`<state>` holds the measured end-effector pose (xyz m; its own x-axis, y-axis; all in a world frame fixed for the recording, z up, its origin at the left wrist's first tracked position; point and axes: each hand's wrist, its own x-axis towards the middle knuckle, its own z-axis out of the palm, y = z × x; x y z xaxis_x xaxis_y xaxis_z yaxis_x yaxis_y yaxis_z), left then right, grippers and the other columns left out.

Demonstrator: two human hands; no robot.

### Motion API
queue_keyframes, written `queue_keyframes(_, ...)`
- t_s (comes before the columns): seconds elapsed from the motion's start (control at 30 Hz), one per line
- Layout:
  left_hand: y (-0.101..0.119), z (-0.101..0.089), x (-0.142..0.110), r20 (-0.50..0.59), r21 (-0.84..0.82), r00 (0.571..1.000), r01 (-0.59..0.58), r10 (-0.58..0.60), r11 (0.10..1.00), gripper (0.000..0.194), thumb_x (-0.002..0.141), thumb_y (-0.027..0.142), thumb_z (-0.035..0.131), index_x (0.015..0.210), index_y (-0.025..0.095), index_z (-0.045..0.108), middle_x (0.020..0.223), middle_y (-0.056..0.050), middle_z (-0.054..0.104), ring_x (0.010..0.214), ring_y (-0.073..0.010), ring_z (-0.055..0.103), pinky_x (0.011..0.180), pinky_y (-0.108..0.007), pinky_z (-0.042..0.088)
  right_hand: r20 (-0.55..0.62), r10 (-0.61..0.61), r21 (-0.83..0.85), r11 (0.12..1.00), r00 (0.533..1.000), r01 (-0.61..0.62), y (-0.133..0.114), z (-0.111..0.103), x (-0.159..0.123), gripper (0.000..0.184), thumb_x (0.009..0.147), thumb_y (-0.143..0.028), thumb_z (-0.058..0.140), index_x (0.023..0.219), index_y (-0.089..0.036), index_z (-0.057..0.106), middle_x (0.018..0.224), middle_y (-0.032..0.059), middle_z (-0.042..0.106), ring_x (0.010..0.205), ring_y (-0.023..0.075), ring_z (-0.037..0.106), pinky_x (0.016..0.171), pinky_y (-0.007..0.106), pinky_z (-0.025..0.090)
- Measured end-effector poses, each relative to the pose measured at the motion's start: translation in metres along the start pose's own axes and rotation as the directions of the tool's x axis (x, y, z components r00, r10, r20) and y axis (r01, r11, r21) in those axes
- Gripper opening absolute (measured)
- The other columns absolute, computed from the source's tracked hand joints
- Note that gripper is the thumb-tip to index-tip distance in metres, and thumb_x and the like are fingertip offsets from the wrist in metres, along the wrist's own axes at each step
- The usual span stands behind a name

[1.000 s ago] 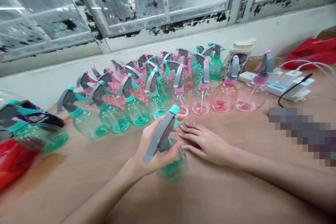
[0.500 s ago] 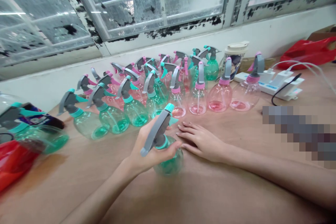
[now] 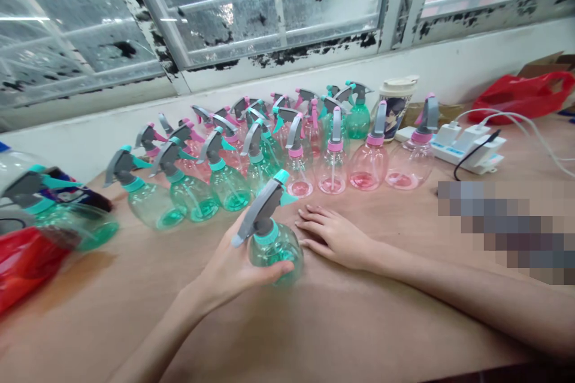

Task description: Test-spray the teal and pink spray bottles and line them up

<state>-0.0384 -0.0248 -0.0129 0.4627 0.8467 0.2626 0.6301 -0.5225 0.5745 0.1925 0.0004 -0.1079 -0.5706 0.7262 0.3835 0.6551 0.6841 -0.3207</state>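
My left hand (image 3: 236, 272) is wrapped around the body of a green spray bottle (image 3: 275, 254), its thumb across the near side and its other fingers hidden behind. The bottle has a grey head and a turquoise nozzle that points up and to the right. To the right of it, my right hand (image 3: 339, 236) lies flat on the wooden table with fingers stretched out, holding nothing. Just beyond my hands stands a row of similar spray bottles, green ones (image 3: 231, 188) on the left and pink ones (image 3: 332, 170) on the right.
More spray bottles crowd toward the windowed wall. A white patterned cup (image 3: 395, 109), a white power strip (image 3: 467, 149) with cables and a red plastic bag (image 3: 521, 96) are at the right. Far left are another green bottle (image 3: 96, 227) and a red bag (image 3: 27, 263).
My left hand has slid down from the neck to the body of the green spray bottle. The bottle has shifted slightly left and away from me. My right hand stays flat on the table.
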Motion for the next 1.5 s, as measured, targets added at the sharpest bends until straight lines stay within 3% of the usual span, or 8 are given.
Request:
queue_keyframes(0.23, 0.011, -0.008, -0.023, 0.038, 0.001, 0.995, 0.092, -0.092, 0.996, 0.048, 0.080, 0.046, 0.071, 0.123, 0.029, 0.059, 0.118, -0.004, 0.069, 0.109, -0.0280, 0.064, 0.096, -0.043, 0.050, -0.004, -0.024, 0.007, 1.000, 1.000, 0.024, 0.002, 0.001, -0.002, 0.040, 0.097, -0.037, 0.048, 0.131, -0.019, 0.059, 0.138, 0.0132, 0.057, 0.135, 0.0291, 0.044, 0.109, 0.052, 0.039)
queue_keyframes(0.53, 0.019, -0.038, -0.101, -0.044, 0.103, 0.971, 0.238, -0.235, 0.966, 0.050, 0.078, 0.049, 0.072, 0.122, 0.031, 0.060, 0.123, -0.005, 0.065, 0.112, -0.0299, 0.063, 0.093, -0.041, 0.053, 0.002, -0.046, -0.093, 0.995, 0.999, 0.046, 0.006, 0.009, -0.009, 0.040, 0.098, -0.039, 0.045, 0.127, -0.018, 0.062, 0.138, 0.0146, 0.056, 0.130, 0.0311, 0.050, 0.105, 0.054, 0.043)
queue_keyframes(0.7, -0.017, -0.060, -0.147, -0.183, 0.140, 0.940, 0.316, -0.289, 0.939, 0.047, 0.076, 0.046, 0.074, 0.117, 0.029, 0.061, 0.107, -0.005, 0.069, 0.097, -0.0292, 0.068, 0.087, -0.042, 0.056, -0.026, -0.083, -0.062, 0.995, 0.996, 0.081, -0.008, 0.021, -0.006, 0.035, 0.098, -0.036, 0.044, 0.123, -0.021, 0.064, 0.135, 0.0131, 0.059, 0.124, 0.0303, 0.056, 0.101, 0.053, 0.048)
queue_keyframes(0.8, -0.054, -0.076, -0.160, -0.321, 0.009, 0.847, 0.450, -0.423, 0.893, 0.055, 0.073, 0.052, 0.074, 0.117, 0.024, 0.057, 0.110, -0.008, 0.069, 0.098, -0.0315, 0.068, 0.086, -0.047, 0.056, -0.023, -0.143, -0.038, 0.989, 0.989, 0.142, -0.033, 0.032, 0.004, 0.033, 0.098, -0.033, 0.045, 0.122, -0.021, 0.063, 0.133, 0.0127, 0.061, 0.123, 0.0297, 0.057, 0.101, 0.053, 0.049)
queue_keyframes(0.87, -0.078, -0.090, -0.162, -0.407, -0.161, 0.737, 0.524, -0.540, 0.837, 0.067, 0.074, 0.056, 0.071, 0.126, 0.021, 0.048, 0.127, -0.013, 0.061, 0.106, -0.0324, 0.066, 0.086, -0.048, 0.057, 0.002, -0.198, -0.018, 0.980, 0.980, 0.198, -0.055, 0.042, 0.015, 0.032, 0.098, -0.030, 0.045, 0.123, -0.021, 0.062, 0.133, 0.0121, 0.061, 0.123, 0.0285, 0.056, 0.102, 0.052, 0.048)
queue_keyframes(1.03, -0.116, -0.128, -0.150, -0.515, -0.064, 0.646, 0.626, -0.563, 0.777, 0.065, 0.078, 0.054, 0.068, 0.126, 0.014, 0.050, 0.128, -0.016, 0.061, 0.112, -0.0314, 0.064, 0.093, -0.045, 0.053, 0.059, -0.340, 0.060, 0.940, 0.939, 0.337, -0.109, 0.067, 0.054, 0.031, 0.098, -0.026, 0.044, 0.121, -0.017, 0.063, 0.132, 0.0133, 0.061, 0.127, 0.0271, 0.053, 0.104, 0.048, 0.047)
queue_keyframes(1.13, -0.133, -0.142, -0.136, -0.606, 0.188, 0.653, 0.672, -0.454, 0.716, 0.068, 0.078, 0.053, 0.069, 0.125, 0.007, 0.056, 0.122, -0.020, 0.060, 0.116, -0.0341, 0.058, 0.098, -0.046, 0.048, 0.051, -0.390, 0.102, 0.918, 0.919, 0.383, -0.132, 0.083, 0.079, 0.031, 0.098, -0.026, 0.045, 0.123, -0.018, 0.062, 0.132, 0.0129, 0.061, 0.128, 0.0269, 0.052, 0.105, 0.048, 0.046)
queue_keyframes(1.5, -0.159, -0.155, -0.097, -0.606, 0.343, 0.678, 0.694, -0.416, 0.633, 0.063, 0.084, 0.053, 0.064, 0.129, 0.009, 0.056, 0.116, -0.019, 0.064, 0.110, -0.0367, 0.061, 0.089, -0.043, 0.051, 0.083, -0.391, 0.155, 0.914, 0.917, 0.376, -0.167, 0.120, 0.143, 0.033, 0.098, -0.027, 0.045, 0.124, -0.014, 0.062, 0.135, 0.0148, 0.059, 0.129, 0.0268, 0.051, 0.106, 0.045, 0.044)
